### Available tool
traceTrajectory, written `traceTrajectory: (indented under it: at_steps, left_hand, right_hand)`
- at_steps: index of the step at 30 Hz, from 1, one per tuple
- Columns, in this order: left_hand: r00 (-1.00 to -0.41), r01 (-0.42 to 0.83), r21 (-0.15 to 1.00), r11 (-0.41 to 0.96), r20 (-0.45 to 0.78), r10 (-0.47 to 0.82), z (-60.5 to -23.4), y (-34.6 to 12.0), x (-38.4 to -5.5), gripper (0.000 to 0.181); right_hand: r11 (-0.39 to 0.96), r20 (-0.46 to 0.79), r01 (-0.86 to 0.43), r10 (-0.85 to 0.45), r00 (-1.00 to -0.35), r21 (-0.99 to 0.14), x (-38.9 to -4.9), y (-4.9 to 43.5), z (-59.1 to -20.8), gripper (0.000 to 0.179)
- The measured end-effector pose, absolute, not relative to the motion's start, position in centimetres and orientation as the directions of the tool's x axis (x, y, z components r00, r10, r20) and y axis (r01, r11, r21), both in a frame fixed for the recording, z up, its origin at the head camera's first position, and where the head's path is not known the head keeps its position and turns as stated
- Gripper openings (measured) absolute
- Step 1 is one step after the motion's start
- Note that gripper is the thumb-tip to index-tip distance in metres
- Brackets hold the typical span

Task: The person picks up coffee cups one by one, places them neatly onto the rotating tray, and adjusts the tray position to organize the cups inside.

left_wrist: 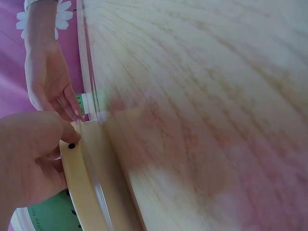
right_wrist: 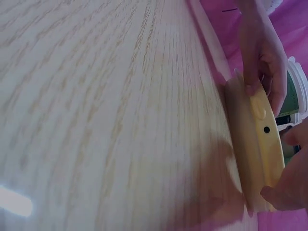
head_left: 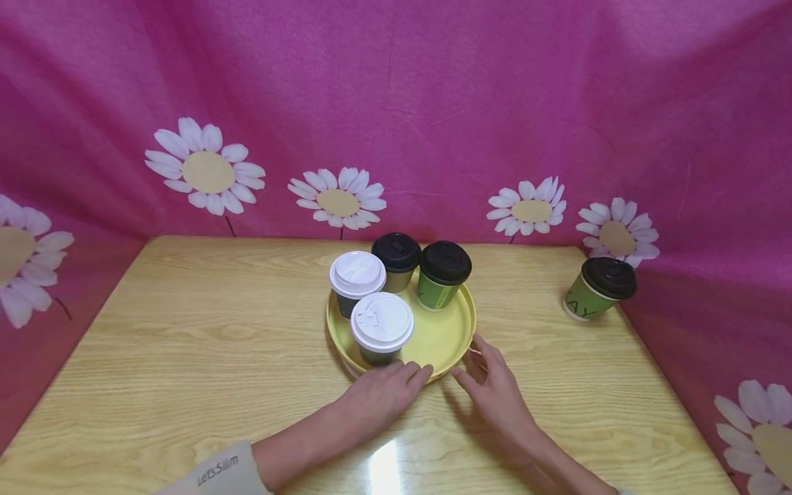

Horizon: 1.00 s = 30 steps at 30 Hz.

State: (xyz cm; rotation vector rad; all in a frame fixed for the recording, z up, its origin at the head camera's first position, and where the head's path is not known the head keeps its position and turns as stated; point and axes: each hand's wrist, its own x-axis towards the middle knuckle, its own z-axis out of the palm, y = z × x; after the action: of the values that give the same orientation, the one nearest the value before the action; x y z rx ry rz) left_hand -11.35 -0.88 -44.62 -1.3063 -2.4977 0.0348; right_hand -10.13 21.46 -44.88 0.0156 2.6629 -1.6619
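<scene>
A round yellow tray (head_left: 442, 340) with a raised rim sits on the table in the head view. On it stand two white-lidded paper coffee cups (head_left: 382, 323), a brown one with a black lid (head_left: 399, 278) and a green one with a black lid (head_left: 438, 292). My left hand (head_left: 383, 395) pinches the near rim, thumb outside and fingers inside, as the left wrist view shows. At the tray's near right edge is my right hand (head_left: 495, 392), fingers spread; its thumb touches the side in the right wrist view.
Another green cup with a black lid (head_left: 597, 292) stands apart at the table's right side. Pink cloth (head_left: 396, 103) printed with daisies hangs behind and along both sides of the wooden table (head_left: 204, 344).
</scene>
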Motion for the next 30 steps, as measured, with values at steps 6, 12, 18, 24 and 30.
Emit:
traceTrajectory:
  at_steps: [6, 12, 18, 24, 30]
  left_hand:
    - [-0.533, 0.803, -0.143, 0.579, 0.262, 0.804, -44.7, -1.0, -11.5, 0.041]
    - [-0.521, 0.809, -0.143, 0.569, 0.274, 0.809, -44.8, -1.1, -11.6, 0.039]
    - [-0.509, 0.816, -0.14, 0.56, 0.283, 0.813, -44.8, -1.3, -11.6, 0.038]
    - [-0.507, 0.821, -0.13, 0.556, 0.283, 0.815, -44.7, -1.4, -11.6, 0.038]
    - [-0.508, 0.823, -0.119, 0.555, 0.281, 0.814, -44.8, -1.4, -11.6, 0.037]
  right_hand:
    - [0.399, -0.001, 0.019, 0.046, -0.999, -0.917, -10.6, 23.4, -44.2, 0.059]
    - [0.43, 0.112, -0.055, 0.108, -0.988, -0.901, -12.1, 26.1, -43.2, 0.056]
    - [0.424, 0.213, -0.084, 0.265, -0.94, -0.902, -13.8, 28.9, -42.6, 0.049]
    - [0.367, 0.246, -0.073, 0.452, -0.857, -0.927, -15.4, 32.1, -42.6, 0.046]
    - [0.426, 0.281, 0.003, 0.6, -0.749, -0.905, -16.4, 35.4, -43.9, 0.058]
